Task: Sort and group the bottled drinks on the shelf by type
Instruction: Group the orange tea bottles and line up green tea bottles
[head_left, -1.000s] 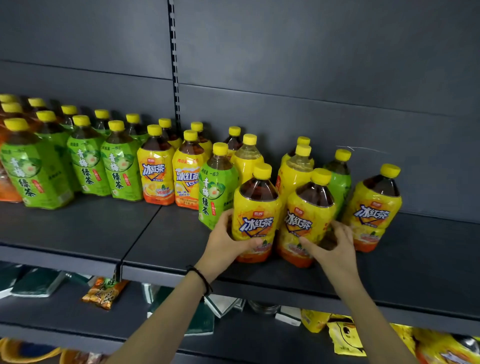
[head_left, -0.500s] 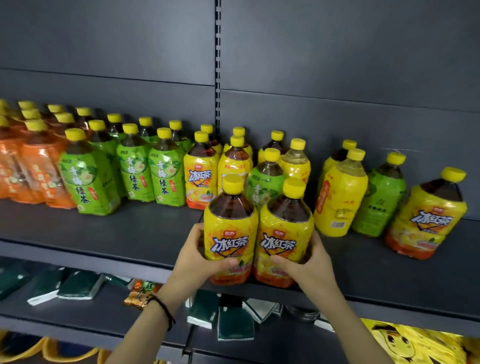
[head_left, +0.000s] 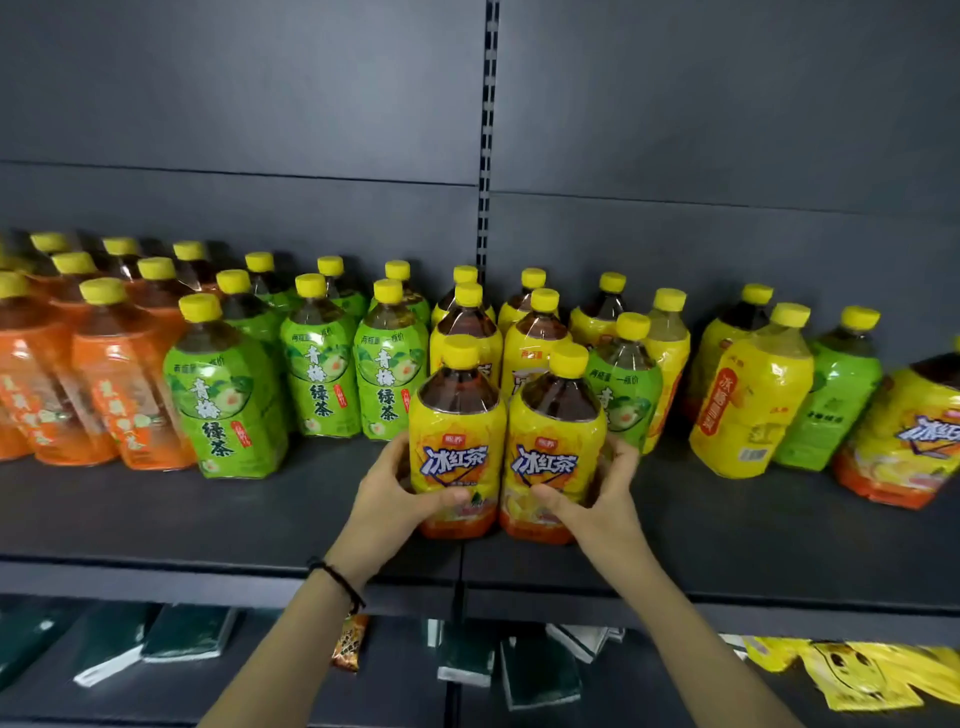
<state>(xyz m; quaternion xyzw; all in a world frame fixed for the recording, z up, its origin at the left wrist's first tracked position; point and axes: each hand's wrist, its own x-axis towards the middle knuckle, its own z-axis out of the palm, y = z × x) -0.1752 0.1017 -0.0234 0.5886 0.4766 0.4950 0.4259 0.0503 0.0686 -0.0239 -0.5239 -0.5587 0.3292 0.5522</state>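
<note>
Shelf: matt dark grey, smooth, looks like painted metal; back panel same finish. Slotted upright: metal. Iced tea bottles: clear plastic, glossy yellow shrink-film labels catching glare, film wrinkled in places. Green tea bottles and orange-labelled bottles: same glossy film. Caps: smooth yellow plastic. Wristband: thin dark cord. Yellow packets below: shiny plastic wrap.

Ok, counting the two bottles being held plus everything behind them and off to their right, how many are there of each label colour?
yellow-label bottles: 11, including one each in the left hand and right hand
green-label bottles: 2
Total: 13 visible
</note>
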